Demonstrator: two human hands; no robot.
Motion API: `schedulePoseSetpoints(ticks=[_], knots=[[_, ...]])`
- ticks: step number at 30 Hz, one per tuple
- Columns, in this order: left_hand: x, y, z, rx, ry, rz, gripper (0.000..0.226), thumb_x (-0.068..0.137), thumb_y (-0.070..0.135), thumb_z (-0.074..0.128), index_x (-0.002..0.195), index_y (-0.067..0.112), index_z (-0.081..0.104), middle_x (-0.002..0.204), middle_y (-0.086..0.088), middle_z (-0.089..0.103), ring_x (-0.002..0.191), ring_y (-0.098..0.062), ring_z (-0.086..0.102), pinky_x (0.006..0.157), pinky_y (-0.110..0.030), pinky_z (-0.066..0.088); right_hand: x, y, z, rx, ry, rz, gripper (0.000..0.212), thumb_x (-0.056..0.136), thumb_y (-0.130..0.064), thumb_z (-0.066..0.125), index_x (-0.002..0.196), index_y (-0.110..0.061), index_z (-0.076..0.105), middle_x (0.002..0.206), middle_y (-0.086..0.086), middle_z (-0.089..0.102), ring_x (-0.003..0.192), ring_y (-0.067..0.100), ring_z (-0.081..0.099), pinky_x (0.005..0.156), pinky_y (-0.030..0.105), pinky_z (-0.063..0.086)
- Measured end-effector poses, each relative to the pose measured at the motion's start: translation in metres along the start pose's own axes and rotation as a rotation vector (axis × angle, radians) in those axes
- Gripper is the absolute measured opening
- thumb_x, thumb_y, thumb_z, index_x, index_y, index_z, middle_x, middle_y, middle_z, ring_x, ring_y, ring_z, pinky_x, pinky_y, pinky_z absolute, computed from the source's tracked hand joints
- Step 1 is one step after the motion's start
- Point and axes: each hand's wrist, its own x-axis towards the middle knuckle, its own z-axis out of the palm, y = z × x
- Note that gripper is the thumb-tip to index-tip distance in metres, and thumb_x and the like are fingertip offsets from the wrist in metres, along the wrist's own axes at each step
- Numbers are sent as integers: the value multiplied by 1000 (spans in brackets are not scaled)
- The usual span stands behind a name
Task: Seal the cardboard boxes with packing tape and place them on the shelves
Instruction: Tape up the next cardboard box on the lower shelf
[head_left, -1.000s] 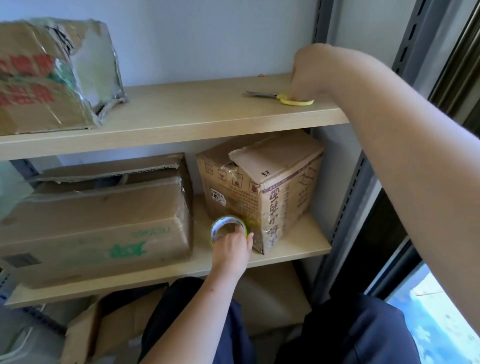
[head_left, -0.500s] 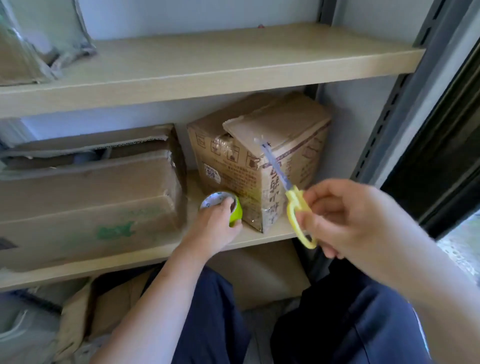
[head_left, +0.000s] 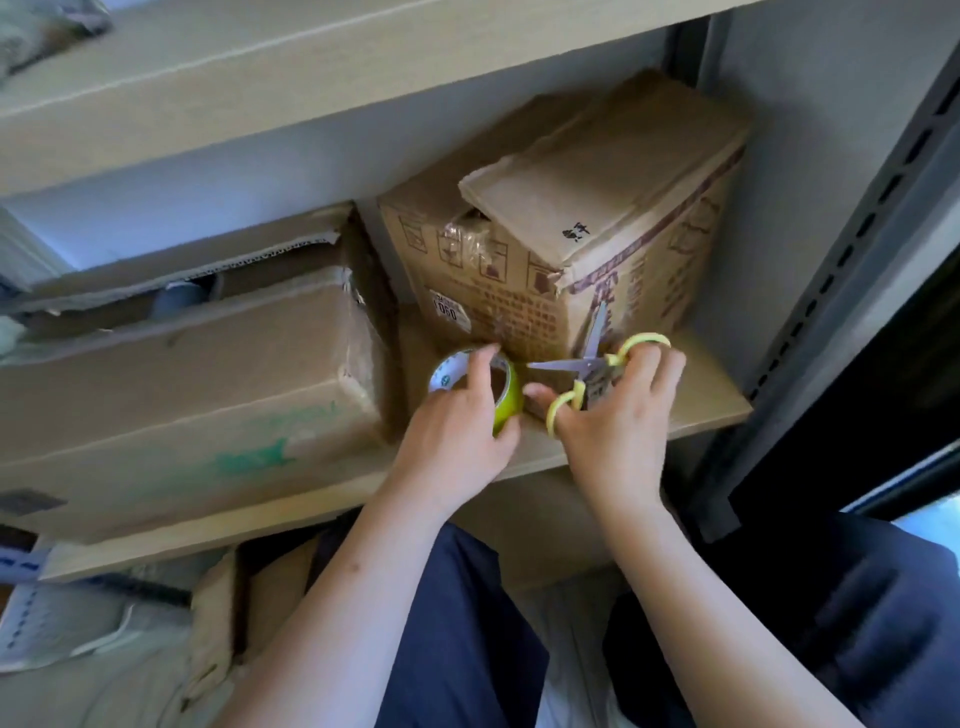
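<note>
Single head-worn wide-angle view, angled forward and down, close to the pale wooden lower shelf (head_left: 717, 410). Both hands (head_left: 457, 447) central and near the lens; dark-trousered lap (head_left: 467, 623) at bottom edge.

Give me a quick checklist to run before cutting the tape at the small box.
1. Scissors in right hand, blades open: ok.
2. Tape roll held by left hand: ok.
3. Tape strip stretched between roll and small box: cannot tell, too clear to see.
4. Left fingers away from the blade tip: not ok, close by.
5. Box top flap taped flat: not ok, flap lies loose.
</note>
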Motion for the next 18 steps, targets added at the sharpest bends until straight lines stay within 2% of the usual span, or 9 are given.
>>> schedulePoseSetpoints(ticks=[3,6,8,11,12,14,15,17,18], knots=[[0,3,1,50,-9,11,71,96,46,53,152,25,16,98,-3,69,80,-24,65,65,-28,42,11,2,23,32,40,68,63,71,-38,86,107,-11,41,114,5,39,94,22,49,69,38,51],[1,2,2,189,11,12,68,99,45,46,155,27,12,89,-1,68,72,-21,59,64,-27,38,11,12,27,2,48,86,54,73,-21,83,105,-12,41,115,5,39,94,24,50,67,42,53],[1,0,2,206,34,-23,58,100,43,44,151,33,18,83,2,65,68,-18,55,61,-28,37,10,17,24,0,55,80,54,75,-25,84,106,-10,42,114,5,41,89,17,46,63,37,49],[3,0,3,175,13,-37,39,100,38,45,137,38,32,76,4,56,74,-22,64,59,-29,36,10,17,17,69,39,54,62,73,-45,83,105,-9,45,108,2,42,83,6,39,64,13,37],[4,0,2,160,1,-42,34,100,38,45,133,37,35,77,3,59,77,-24,66,59,-29,36,7,15,10,110,14,48,62,73,-50,80,104,-10,45,106,0,41,82,4,39,64,9,36],[6,-1,-1,148,-5,-40,28,100,36,47,126,36,38,80,1,66,78,-25,66,60,-30,35,-10,19,-8,174,-97,-1,58,73,-61,70,99,-16,46,98,-4,45,77,4,40,66,5,36],[6,-1,-2,144,-10,-33,25,99,36,47,123,36,39,80,1,66,76,-25,66,59,-30,35,-23,25,-16,177,-189,-24,55,74,-68,64,95,-20,47,92,-7,49,75,5,44,66,8,38],[8,-2,-4,130,-23,-25,22,100,35,48,120,35,39,75,2,62,71,-25,63,58,-30,36,-50,37,-25,128,-453,24,59,71,-83,55,84,-26,50,78,-10,55,70,5,52,64,23,46],[8,-3,-5,128,-31,-23,20,100,35,47,118,35,39,74,3,59,68,-25,60,58,-30,36,-60,40,-25,101,-604,93,68,66,-89,52,78,-22,51,71,-7,56,65,7,52,63,31,47]])
